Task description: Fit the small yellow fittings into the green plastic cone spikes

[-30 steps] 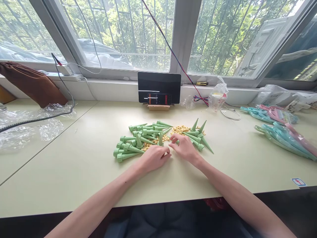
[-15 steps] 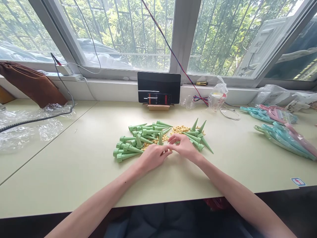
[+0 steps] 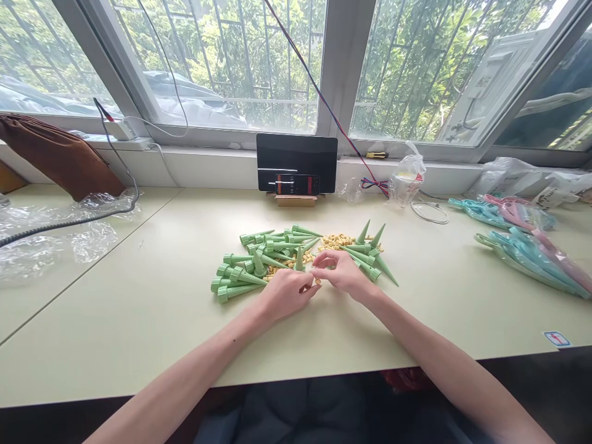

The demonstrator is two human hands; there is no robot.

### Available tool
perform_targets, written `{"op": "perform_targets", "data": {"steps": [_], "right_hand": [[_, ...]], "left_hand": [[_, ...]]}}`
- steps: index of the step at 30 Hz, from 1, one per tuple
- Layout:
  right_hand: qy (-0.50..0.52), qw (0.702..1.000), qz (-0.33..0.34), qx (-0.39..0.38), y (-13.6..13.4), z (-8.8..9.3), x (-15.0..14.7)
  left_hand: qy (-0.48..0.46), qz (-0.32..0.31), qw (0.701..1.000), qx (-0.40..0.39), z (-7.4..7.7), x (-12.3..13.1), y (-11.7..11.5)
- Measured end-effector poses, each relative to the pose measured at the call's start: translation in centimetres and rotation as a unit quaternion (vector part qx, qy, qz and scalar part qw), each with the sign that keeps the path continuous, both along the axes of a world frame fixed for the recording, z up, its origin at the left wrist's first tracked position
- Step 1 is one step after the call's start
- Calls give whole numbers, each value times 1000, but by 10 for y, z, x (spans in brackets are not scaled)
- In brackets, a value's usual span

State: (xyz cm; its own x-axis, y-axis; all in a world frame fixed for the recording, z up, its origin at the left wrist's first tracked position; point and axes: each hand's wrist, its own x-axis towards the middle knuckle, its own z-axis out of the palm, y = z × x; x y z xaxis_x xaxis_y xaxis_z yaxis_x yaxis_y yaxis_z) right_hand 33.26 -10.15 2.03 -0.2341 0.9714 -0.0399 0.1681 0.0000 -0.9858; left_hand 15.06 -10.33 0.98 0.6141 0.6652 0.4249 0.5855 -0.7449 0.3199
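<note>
From my remote seat I see both bare hands meeting at the middle of the pale table, right at the near edge of a heap of parts. My left hand lies knuckles up with the fingers curled in, and my right hand is curled the same way, its fingertips facing the left's. 1 small yellow piece shows between the 2 sets of fingertips. It is too small for me to tell which hand pinches it, or whether either grip is closed.

The green spikes lie piled just beyond the left hand, a few more sit beside the right hand, and 2 stand upright at the back. A scatter of yellow bits lies between the 2 groups.

Farther back a black screen leans at the window sill with a phone in front of it. Teal and pink hangers lie well off to the right, and a brown bag far left
</note>
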Motion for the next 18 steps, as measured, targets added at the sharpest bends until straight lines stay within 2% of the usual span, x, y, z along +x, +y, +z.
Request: {"op": "perform_targets", "data": {"steps": [18], "right_hand": [[21,999,33,-32,0,1,1]], "left_hand": [[-14,-7,1000,-17,2,0,-1]]}}
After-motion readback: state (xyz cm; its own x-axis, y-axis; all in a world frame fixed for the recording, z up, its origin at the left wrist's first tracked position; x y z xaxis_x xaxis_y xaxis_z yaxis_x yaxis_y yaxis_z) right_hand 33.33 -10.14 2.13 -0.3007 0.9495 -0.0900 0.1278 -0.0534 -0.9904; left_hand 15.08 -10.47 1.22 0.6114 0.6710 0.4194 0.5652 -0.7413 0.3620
